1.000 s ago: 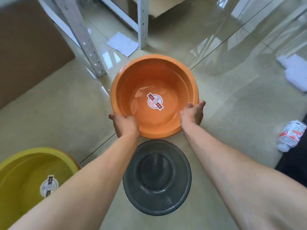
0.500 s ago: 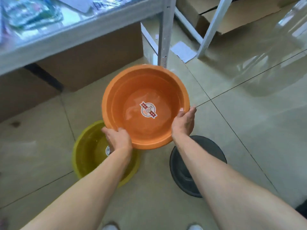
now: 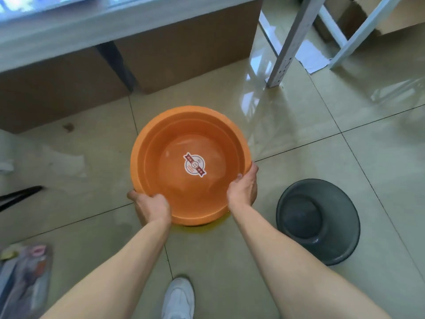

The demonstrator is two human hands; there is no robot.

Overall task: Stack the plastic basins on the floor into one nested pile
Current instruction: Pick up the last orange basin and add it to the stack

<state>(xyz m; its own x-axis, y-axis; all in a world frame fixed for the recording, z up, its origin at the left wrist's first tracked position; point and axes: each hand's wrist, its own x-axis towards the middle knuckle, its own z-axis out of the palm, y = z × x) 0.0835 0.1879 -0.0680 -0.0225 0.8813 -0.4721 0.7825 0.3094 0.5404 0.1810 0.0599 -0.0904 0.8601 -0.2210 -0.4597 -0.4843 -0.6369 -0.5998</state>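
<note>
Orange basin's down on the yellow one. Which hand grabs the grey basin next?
Right. The grey basin sits on the floor just beside the right hand; the left hand is on the far side of the orange basin and would have to cross over.

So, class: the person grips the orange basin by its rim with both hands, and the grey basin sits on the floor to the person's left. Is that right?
Not quite. In the head view the grey basin sits on the floor to the person's right, beside the right hand. The rest holds: left hand and right hand both grip the orange basin by its rim.
</note>
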